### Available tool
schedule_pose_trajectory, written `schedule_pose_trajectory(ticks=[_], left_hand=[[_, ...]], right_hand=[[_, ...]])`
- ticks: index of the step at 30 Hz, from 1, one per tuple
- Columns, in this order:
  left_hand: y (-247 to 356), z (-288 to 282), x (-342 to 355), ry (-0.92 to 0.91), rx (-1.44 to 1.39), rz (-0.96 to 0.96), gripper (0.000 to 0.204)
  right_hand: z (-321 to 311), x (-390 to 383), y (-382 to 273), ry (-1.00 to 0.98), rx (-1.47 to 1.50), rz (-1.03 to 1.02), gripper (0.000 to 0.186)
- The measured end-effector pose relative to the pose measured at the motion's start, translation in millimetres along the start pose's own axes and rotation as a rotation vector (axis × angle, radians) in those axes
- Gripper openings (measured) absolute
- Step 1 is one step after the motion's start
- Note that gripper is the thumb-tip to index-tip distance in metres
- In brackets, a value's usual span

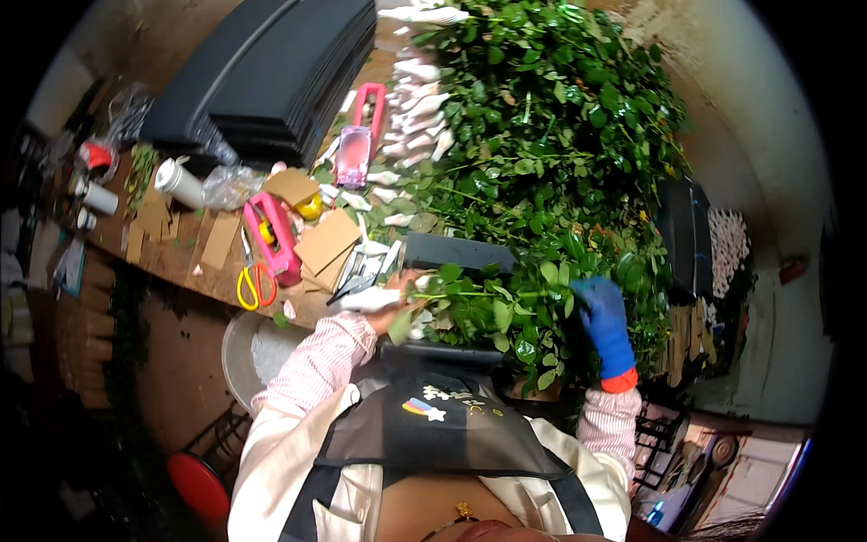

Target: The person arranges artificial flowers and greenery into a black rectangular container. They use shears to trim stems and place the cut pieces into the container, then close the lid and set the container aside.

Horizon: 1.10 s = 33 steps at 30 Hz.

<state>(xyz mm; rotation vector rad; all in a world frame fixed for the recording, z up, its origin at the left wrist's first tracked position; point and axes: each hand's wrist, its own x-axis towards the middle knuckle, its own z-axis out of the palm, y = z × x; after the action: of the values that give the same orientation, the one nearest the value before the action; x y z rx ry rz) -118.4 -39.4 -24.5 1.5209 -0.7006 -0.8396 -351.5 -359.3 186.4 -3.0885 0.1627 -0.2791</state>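
Note:
My left hand [390, 313] is bare and closed around the head end of a leafy rose stem [488, 294]. A bud in a white net sleeve [368, 300] sticks out to the left of it. The stem lies crosswise in front of me, over more green leaves between two black panels, a far one [461, 253] and a near one [442, 354]. My right hand [603, 321], in a blue glove with a red cuff, is closed at the stem's right end; leaves partly hide its fingertips.
A big heap of leafy stems [551, 117] fills the far right, sleeved buds [420, 108] along its left side. On the wooden table lie stacked black sheets [271, 90], pink tape dispensers [278, 239], scissors [256, 285], cardboard pieces [327, 241] and a white cup [181, 183]. A bucket [239, 361] stands below.

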Motion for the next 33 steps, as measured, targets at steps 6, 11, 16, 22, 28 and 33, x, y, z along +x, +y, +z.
schedule_pose_trajectory(ticks=[6,11,16,22,28,33], left_hand=[[28.6,-6.2,-0.1,-0.054,0.219,0.127,0.045],[23.1,-11.1,1.2,-0.052,0.312,0.195,0.041],[45.2,-8.4,2.6,-0.124,0.375,0.172,0.039],[27.1,-5.9,-5.4,0.023,0.544,0.254,0.047],[35.6,-8.0,-1.0,-0.057,0.506,0.146,0.053],[61.0,-0.9,1.6,0.272,0.565,0.157,0.032]], right_hand=[[85.4,-68.8,34.5,-0.217,-0.247,0.272,0.051],[17.9,14.1,-52.8,-0.030,-0.161,0.185,0.062],[71.0,91.5,-162.1,-0.332,0.296,0.047,0.058],[127.9,106.9,-134.5,-0.509,-0.040,0.220,0.029],[148.9,98.6,-130.0,-0.529,-0.024,0.220,0.027],[157.9,102.1,-135.9,-0.553,-0.030,0.202,0.029]])
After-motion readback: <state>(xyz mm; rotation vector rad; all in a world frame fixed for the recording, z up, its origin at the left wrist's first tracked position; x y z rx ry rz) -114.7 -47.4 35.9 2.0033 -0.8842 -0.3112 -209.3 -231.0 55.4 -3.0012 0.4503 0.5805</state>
